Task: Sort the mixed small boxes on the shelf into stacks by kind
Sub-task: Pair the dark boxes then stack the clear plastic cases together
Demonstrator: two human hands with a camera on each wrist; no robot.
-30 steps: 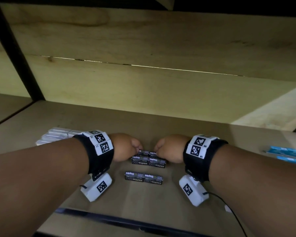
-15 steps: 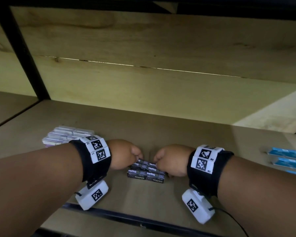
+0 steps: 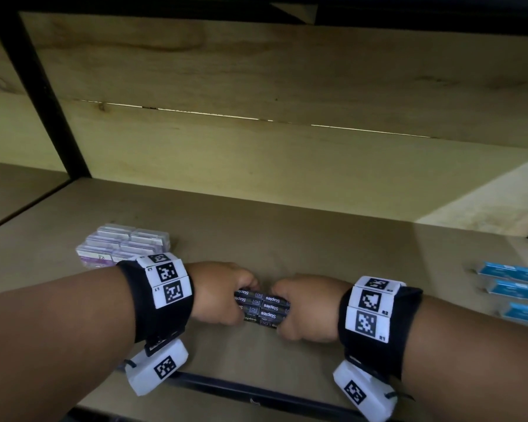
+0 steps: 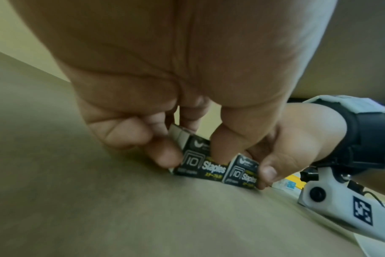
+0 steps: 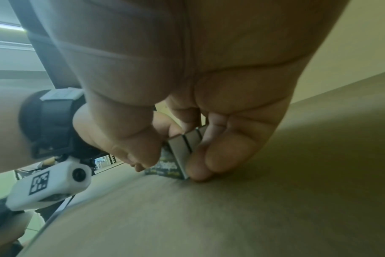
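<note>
- Centrally, near the front edge of the shelf (image 3: 287, 226), we see the black staple boxes (image 3: 264, 309) gathered into 1 tight block, their white "Staples" lettering facing up in the head view.
- We count at least 3 layers and 2 boxes side by side; the exact total we cannot tell.
- Our left hand (image 3: 220, 292) grips the block's left end, fingers curled over the top and thumb at the near face; in the left wrist view the thumb (image 4: 220, 149) presses on the front of the boxes (image 4: 209, 167).
- Our right hand (image 3: 310, 310) grips the right end, fingers curled round it; the right wrist view shows fingertips (image 5: 200, 167) at the shelf surface beside the boxes' plain grey end flaps (image 5: 185, 149).
- To the left, behind our left wrist, pale purple-and-white boxes (image 3: 122, 246) sit grouped together, apart from the black block.
- Far right, we see 3 blue boxes (image 3: 514, 289) lying in a row, well apart from both hands.
</note>
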